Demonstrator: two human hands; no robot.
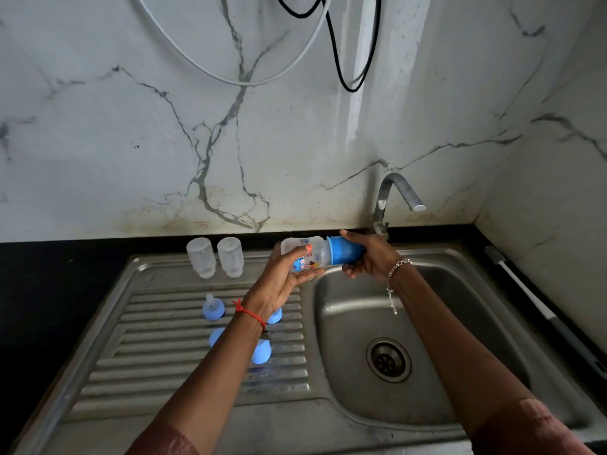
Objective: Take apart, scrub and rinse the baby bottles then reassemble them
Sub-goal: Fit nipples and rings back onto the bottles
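I hold a baby bottle [310, 252] sideways above the left rim of the sink basin [427, 323]. My left hand [285, 277] grips its clear printed body. My right hand [368, 257] wraps around its blue cap [345, 251]. Two clear bottle bodies [201, 261] [230, 257] stand upside down at the back of the drainboard [157, 339]. A blue collar with its teat [213, 308] sits on the ribs. Three more blue parts [216, 336] [261, 354] [275, 316] lie near my left forearm, partly hidden by it.
The steel tap [397, 195] curves over the basin's back edge with no water running. The drain [388, 359] lies in the basin floor. A long brush-like handle [525, 290] rests on the black counter at the right. Cables hang on the marble wall.
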